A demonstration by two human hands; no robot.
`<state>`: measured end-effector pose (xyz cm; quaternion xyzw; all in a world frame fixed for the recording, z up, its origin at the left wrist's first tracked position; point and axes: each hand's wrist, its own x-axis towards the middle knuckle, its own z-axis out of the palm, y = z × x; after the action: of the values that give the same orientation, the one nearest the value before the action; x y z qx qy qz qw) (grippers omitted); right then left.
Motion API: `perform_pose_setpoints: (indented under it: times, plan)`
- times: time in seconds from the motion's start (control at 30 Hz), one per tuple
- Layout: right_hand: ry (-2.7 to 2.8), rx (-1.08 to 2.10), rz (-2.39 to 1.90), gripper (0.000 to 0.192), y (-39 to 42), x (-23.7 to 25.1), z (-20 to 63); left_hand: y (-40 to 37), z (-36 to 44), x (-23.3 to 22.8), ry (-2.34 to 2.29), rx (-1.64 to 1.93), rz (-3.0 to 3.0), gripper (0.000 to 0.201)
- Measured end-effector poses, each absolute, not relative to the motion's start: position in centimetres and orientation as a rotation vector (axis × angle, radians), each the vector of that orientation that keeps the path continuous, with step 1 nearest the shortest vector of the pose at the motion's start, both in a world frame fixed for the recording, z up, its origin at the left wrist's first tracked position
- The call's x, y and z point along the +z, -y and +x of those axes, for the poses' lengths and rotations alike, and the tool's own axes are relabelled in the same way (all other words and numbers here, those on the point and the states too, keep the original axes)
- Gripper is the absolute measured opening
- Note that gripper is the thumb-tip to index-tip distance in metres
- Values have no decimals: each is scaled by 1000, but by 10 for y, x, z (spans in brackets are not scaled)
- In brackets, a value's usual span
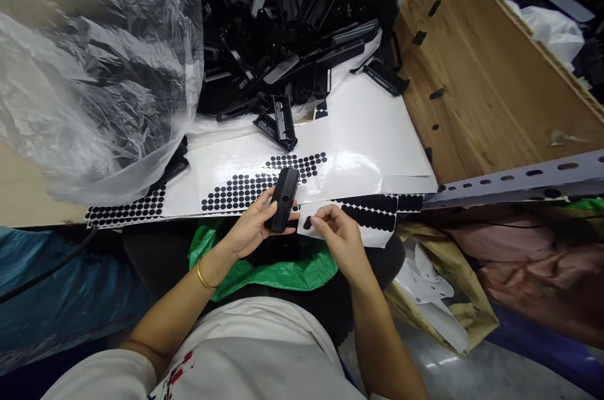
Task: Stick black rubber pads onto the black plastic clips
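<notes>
My left hand (pixel 255 221) is closed around a black plastic part (pixel 284 200), long and narrow with a textured face and a small round spot on it. To its right, my right hand (pixel 340 233) pinches a small black sticker (pixel 307 223) between thumb and forefinger, a little apart from the part. Beyond the hands lies a white sheet of round black stickers (pixel 236 192). Another white sheet with longer black stickers (pixel 372 211) hangs over the table's front edge, beneath and behind my right hand.
A large heap of black plastic parts (pixel 292 16) fills the back of the table. Clear plastic sheeting (pixel 108 73) bulges at the left, and a wooden board (pixel 472 66) rises at the right. Below are a green bag (pixel 292 271) and a brown bag with white scraps (pixel 429 287).
</notes>
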<state>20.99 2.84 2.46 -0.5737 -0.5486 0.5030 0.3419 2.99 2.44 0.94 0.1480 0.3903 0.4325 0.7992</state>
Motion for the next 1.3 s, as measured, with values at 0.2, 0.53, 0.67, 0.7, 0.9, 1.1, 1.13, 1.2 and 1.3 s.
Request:
perform_pose_setpoints:
  times: [0.2, 0.53, 0.67, 0.7, 0.9, 1.1, 1.13, 1.2, 1.3]
  plan:
    - [1080, 1673, -1305, 22, -33, 21, 173, -22, 29, 7, -861, 939, 311, 51]
    - [1145, 1577, -1359, 19, -33, 15, 161, -22, 28, 8, -894, 963, 302, 49]
    - [1165, 1532, -1389, 18, -32, 13, 158, -22, 29, 9, -894, 971, 312, 48]
    - [1177, 1517, -1398, 18, -32, 13, 158, -22, 28, 9, -896, 972, 312, 48]
    - [1248, 1419, -1441, 14, -32, 12, 154, -21, 28, 10, -904, 990, 299, 48]
    - [1276, 1381, -1466, 13, -31, 9, 153, -22, 26, 11, -923, 997, 212, 53]
    - [1276, 1379, -1469, 13, -31, 8, 153, -21, 26, 11, -920, 994, 210, 55]
    - [1269, 1385, -1472, 13, -31, 8, 154, -21, 25, 12, -913, 981, 236, 59]
    - [1254, 1405, -1469, 14, -31, 7, 154, -19, 26, 12, -901, 966, 300, 66]
